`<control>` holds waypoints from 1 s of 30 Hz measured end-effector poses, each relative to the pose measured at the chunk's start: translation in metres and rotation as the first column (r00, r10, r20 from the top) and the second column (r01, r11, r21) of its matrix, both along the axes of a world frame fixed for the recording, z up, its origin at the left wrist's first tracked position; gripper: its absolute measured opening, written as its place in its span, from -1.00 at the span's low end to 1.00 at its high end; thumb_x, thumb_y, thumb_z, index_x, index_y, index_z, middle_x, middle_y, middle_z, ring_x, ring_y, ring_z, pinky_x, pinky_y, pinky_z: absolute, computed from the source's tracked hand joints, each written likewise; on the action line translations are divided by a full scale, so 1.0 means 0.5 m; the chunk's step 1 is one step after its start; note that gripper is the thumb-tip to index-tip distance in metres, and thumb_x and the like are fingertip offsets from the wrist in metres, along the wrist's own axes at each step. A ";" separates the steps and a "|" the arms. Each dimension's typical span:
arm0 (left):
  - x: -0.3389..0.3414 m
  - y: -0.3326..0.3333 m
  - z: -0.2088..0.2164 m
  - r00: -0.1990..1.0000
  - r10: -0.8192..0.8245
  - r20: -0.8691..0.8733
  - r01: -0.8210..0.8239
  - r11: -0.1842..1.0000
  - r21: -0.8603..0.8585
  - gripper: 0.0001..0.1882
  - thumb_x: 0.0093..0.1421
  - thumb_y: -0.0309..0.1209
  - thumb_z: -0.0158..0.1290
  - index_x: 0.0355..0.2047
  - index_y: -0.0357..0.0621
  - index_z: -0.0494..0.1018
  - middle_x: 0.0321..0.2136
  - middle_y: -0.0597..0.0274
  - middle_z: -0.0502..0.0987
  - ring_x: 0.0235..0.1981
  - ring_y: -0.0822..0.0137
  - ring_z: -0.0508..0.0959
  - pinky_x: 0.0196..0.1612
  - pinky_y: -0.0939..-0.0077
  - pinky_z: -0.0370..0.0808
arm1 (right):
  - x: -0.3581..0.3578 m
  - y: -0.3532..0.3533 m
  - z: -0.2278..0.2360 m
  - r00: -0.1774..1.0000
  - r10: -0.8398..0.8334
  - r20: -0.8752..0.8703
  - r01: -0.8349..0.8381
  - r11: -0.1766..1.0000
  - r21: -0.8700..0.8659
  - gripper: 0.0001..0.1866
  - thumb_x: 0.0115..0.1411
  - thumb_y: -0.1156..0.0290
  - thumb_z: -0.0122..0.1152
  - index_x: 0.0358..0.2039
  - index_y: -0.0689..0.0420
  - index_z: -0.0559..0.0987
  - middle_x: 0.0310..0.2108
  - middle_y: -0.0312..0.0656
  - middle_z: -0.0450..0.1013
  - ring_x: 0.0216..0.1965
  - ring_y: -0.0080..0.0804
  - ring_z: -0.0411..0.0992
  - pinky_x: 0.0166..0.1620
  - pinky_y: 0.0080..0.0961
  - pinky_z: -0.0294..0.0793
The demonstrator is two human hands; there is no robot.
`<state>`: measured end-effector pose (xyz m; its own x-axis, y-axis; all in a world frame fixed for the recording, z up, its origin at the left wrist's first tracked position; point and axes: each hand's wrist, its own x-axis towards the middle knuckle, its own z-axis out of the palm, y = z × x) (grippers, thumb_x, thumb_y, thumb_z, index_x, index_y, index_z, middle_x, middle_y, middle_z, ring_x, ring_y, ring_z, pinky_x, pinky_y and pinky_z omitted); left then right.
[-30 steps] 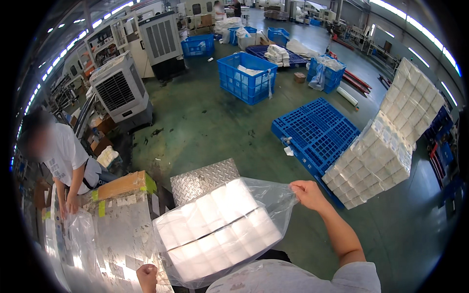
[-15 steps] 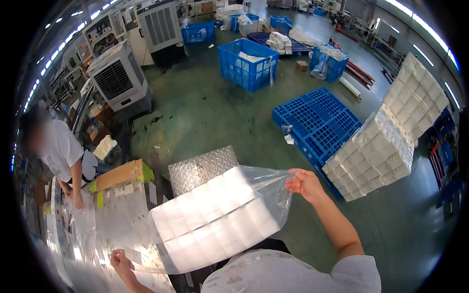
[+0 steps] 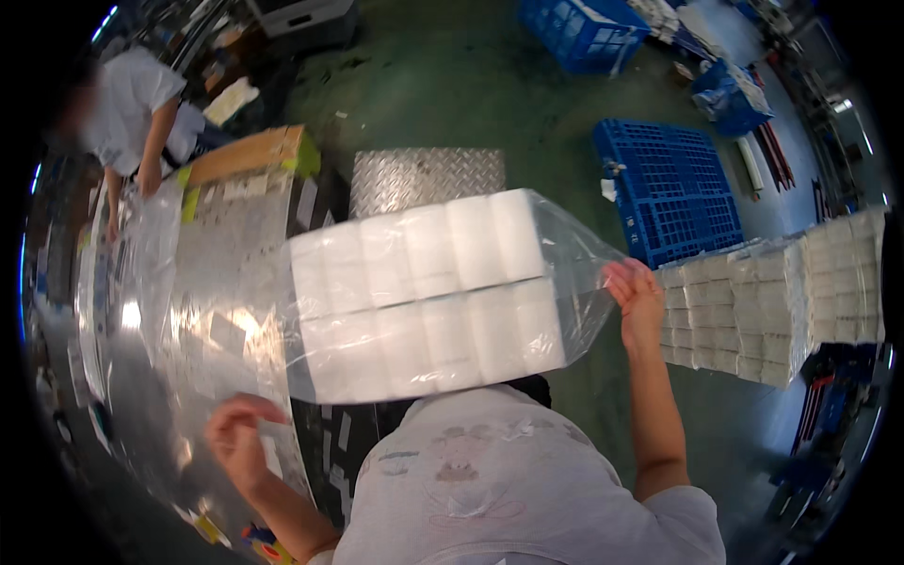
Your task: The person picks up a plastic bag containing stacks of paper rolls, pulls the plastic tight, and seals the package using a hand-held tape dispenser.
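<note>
A clear plastic bag (image 3: 576, 266) encloses two rows of soft white, tissue-like packs (image 3: 428, 301) in front of my body. At the bag's right end my right hand (image 3: 640, 297) pinches the gathered film, fingers closed on it. My left hand (image 3: 243, 435) hovers over the metal table, just beyond the bundle's lower left corner. Its fingers are partly bent and apart, slightly blurred, with nothing visible in them. Loose film from the bag's left end spreads toward the metal table (image 3: 226, 273).
A patterned metal plate (image 3: 428, 179) lies beyond the bundle. On the right are a blue pallet (image 3: 664, 188) and stacked wrapped white bundles (image 3: 734, 311). A blue crate (image 3: 584, 38) stands farther back. At the far left, a co-worker (image 3: 141, 122) handles clear film.
My view has tilted down and shifted. The bundle sits more level, and my right hand still holds the bag's end. My left hand's fingers have loosened from a closed pinch.
</note>
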<state>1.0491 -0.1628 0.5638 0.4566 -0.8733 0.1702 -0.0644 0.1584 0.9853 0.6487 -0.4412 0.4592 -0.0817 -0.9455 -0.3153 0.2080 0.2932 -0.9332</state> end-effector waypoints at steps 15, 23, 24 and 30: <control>-0.114 -0.178 -0.217 0.386 -0.326 0.863 -0.224 0.874 0.430 -0.41 0.13 -0.11 -0.04 0.12 -0.12 0.22 0.19 0.00 0.09 0.20 -0.04 0.06 0.18 0.00 -0.09 | 0.146 0.113 0.042 0.222 0.203 -0.954 -0.973 0.109 -0.204 -0.53 0.00 0.38 0.18 -0.05 0.26 0.38 0.05 0.08 0.25 0.07 0.00 0.23 0.08 -0.17 0.20; -0.108 -0.180 -0.219 0.402 -0.354 0.844 -0.262 0.839 0.477 -0.42 0.16 -0.11 -0.11 0.11 -0.18 0.20 0.21 -0.03 0.06 0.24 -0.05 0.00 0.22 -0.01 -0.18 | 0.329 0.074 0.060 0.399 -0.030 -0.916 -0.904 0.154 -0.399 -0.54 -0.10 0.45 0.11 -0.13 0.32 0.42 -0.03 0.07 0.27 0.01 -0.09 0.25 0.11 -0.18 0.12; -0.110 -0.184 -0.215 0.403 -0.360 0.841 -0.253 0.840 0.480 -0.42 0.16 -0.11 -0.11 0.12 -0.18 0.20 0.21 -0.02 0.06 0.24 -0.05 0.00 0.22 -0.01 -0.18 | 0.354 0.060 0.039 0.393 -0.084 -0.916 -0.898 0.181 -0.402 -0.59 -0.11 0.46 0.10 -0.18 0.32 0.44 -0.09 0.05 0.30 -0.04 -0.12 0.28 0.09 -0.20 0.14; -0.104 -0.187 -0.213 0.395 -0.338 0.854 -0.253 0.854 0.455 -0.42 0.17 -0.11 -0.11 0.12 -0.18 0.20 0.21 -0.03 0.07 0.23 -0.04 0.00 0.22 0.00 -0.18 | 0.379 0.037 0.003 0.377 -0.142 -0.915 -0.918 0.074 -0.390 -0.91 -0.12 0.48 0.03 -0.52 0.15 0.41 -0.54 -0.25 0.26 -0.40 -0.36 0.28 -0.17 -0.41 0.24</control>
<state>0.9974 -0.2561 0.4571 0.2516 -0.9672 0.0352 -0.9355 -0.2337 0.2651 0.8381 -0.4227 0.4609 0.7982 -0.3699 0.4755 -0.3059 -0.9288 -0.2091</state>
